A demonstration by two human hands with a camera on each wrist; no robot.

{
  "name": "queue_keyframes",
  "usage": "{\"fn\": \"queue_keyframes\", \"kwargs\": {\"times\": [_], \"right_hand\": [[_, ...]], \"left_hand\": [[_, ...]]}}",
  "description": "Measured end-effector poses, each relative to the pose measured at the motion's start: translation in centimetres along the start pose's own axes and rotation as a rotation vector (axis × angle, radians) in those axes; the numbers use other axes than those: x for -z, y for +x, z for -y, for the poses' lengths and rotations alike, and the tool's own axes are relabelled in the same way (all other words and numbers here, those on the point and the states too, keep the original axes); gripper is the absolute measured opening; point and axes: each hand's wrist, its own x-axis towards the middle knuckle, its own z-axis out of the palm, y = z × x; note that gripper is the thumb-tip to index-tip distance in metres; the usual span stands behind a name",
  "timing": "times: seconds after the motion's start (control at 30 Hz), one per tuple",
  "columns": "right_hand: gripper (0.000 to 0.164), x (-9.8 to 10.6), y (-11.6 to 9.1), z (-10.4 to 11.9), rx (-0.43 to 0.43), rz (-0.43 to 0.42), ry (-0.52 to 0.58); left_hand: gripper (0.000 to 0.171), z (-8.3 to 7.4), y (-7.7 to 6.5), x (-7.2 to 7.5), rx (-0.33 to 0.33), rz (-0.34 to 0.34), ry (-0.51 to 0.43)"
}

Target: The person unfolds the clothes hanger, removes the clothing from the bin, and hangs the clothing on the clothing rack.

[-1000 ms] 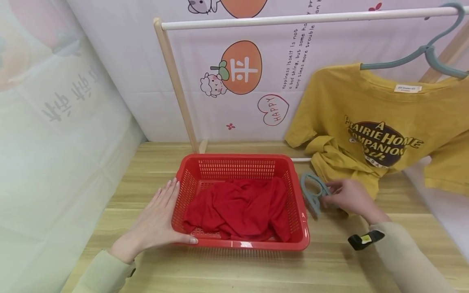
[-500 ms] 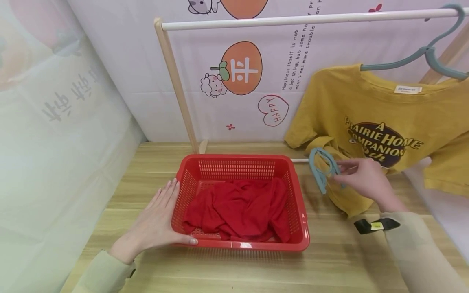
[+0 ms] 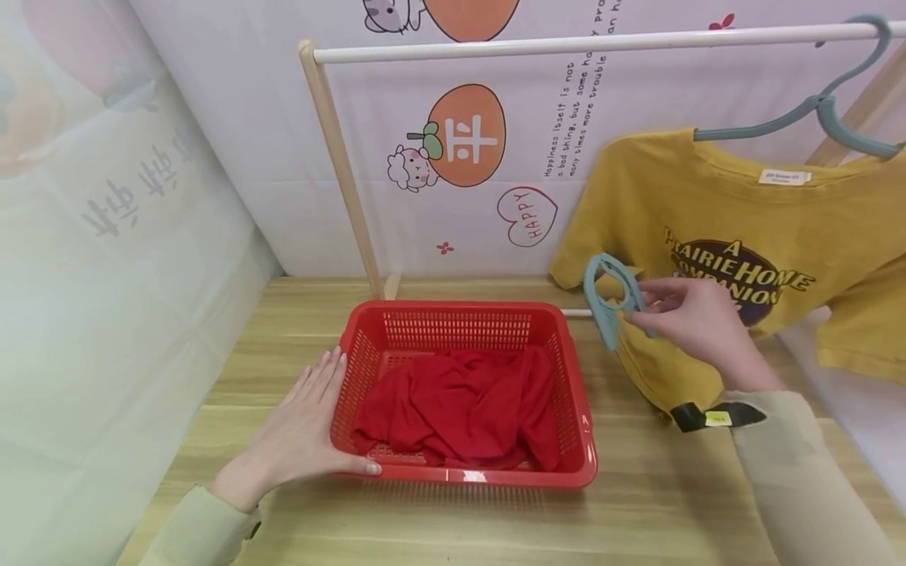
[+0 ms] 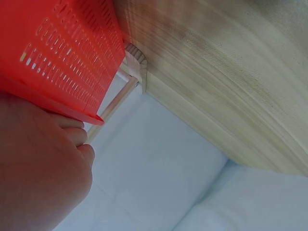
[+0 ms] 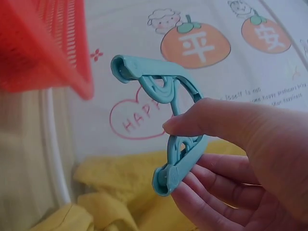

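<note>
My right hand (image 3: 697, 322) pinches a folded blue-green clothes hanger (image 3: 600, 318) between thumb and fingers, held up off the table. In the right wrist view the folded hanger (image 5: 163, 72) has its two arms pointing away from my palm, the thumb lying across its middle. My left hand (image 3: 297, 432) rests with straight fingers along the left rim of a red plastic basket (image 3: 467, 474), its thumb on the front rim. A crumpled red cloth (image 3: 460, 405) lies inside the basket. Behind the right hand, a yellow T-shirt (image 3: 750, 196) hangs on an opened hanger (image 3: 764, 126) of the same colour.
A white rail (image 3: 495, 50) spans the back, borne by a wooden post (image 3: 343, 165) at its left. Beneath everything is a wood-grain table (image 3: 396, 523). Printed white sheeting (image 3: 453, 220) covers the back wall, and paler sheeting (image 3: 141, 259) the left side.
My right hand has lifted the folded hanger from the table and raised it in front of the T-shirt, drifting slightly left lately. The left hand and basket stay put.
</note>
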Motion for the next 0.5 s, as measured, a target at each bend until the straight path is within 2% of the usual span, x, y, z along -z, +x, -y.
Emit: {"fn": "queue_keyframes", "kwargs": {"times": [0.07,0.27,0.5], "right_hand": [[0.063,-0.2,0.2,0.5,0.011,0.004,0.022],[0.053,-1.1,0.7,2.1,0.055,-0.017,0.045],[0.049,-3.0,1.5,3.4,0.153,-0.007,0.069]], "left_hand": [[0.151,0.0,0.0,0.0,-0.001,0.001,-0.003],[0.151,-0.1,0.0,0.1,0.000,0.004,-0.010],[0.151,0.0,0.0,0.1,0.004,0.004,-0.017]]}}
